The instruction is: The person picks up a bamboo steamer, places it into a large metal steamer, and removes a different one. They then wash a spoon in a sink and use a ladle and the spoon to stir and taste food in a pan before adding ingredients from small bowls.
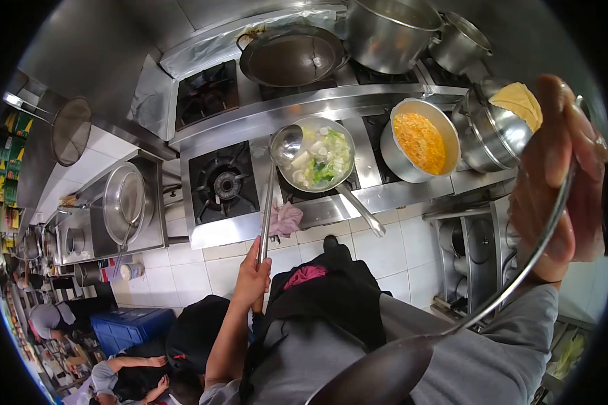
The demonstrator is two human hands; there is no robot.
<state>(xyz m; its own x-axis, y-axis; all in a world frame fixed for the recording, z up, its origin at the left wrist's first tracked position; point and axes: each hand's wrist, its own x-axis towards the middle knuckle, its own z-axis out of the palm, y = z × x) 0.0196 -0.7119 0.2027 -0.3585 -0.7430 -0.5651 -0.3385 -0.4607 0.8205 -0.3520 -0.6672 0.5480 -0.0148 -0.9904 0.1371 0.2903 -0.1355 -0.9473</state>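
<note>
Stirring is in hand: a ladle [285, 143] is held closed-fisted by the left hand [253, 275] at the vegetable pan [317, 158], a second ladle [378, 371] is clasped by the right hand [561, 175], and careful scooping is judged next.

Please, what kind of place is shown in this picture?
Most likely a restaurant kitchen. A long steel stove holds several burners, big pots stand at the back, and the left hand holds a long ladle over a pan of vegetables.

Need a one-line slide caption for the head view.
Left hand holds a ladle over a pan of vegetables; right hand grips a second ladle.
</note>
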